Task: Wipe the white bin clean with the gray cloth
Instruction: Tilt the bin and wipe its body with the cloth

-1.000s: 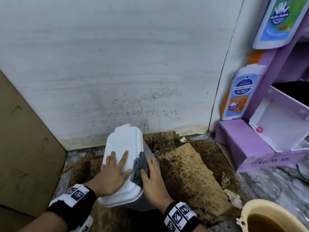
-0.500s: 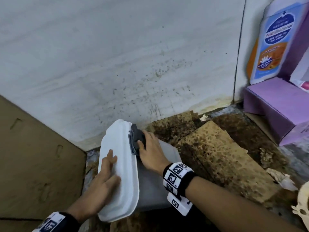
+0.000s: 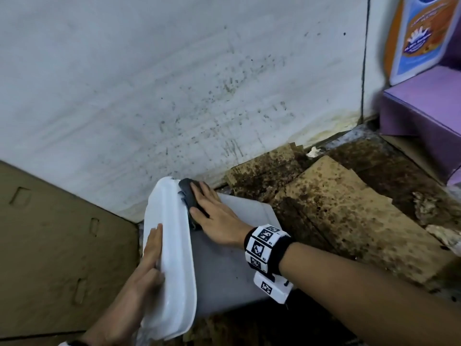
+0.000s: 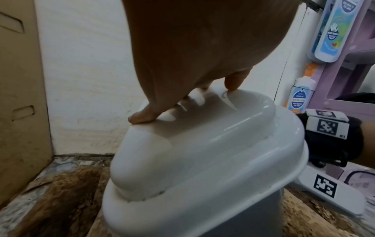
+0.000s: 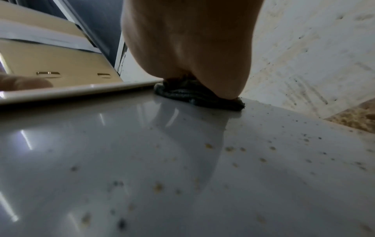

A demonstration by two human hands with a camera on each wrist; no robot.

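The white bin [image 3: 224, 265] leans over to the left, its lid [image 3: 172, 245] facing left and its grey-white side facing up. My left hand [image 3: 147, 260] lies flat against the lid with straight fingers [image 4: 142, 117] on the lid's raised top [image 4: 202, 144]. My right hand [image 3: 214, 216] presses the folded gray cloth [image 3: 188, 196] onto the bin's side, right under the lid's rim at the far end. In the right wrist view the cloth [image 5: 194, 96] is squashed under my fingers, and brown specks dot the bin's side [image 5: 162, 160].
A spattered white wall [image 3: 199, 96] stands just behind the bin. Stained cardboard [image 3: 336, 208] covers the floor to the right. A purple box [image 3: 424, 116] and a soap bottle [image 3: 419, 33] sit at the far right. A brown cardboard panel [image 3: 50, 233] closes the left side.
The bin has tipped further left. My right hand slid the cloth from the lid's near edge along to the far end of the bin's side. My left hand shifted towards the lid's left edge.
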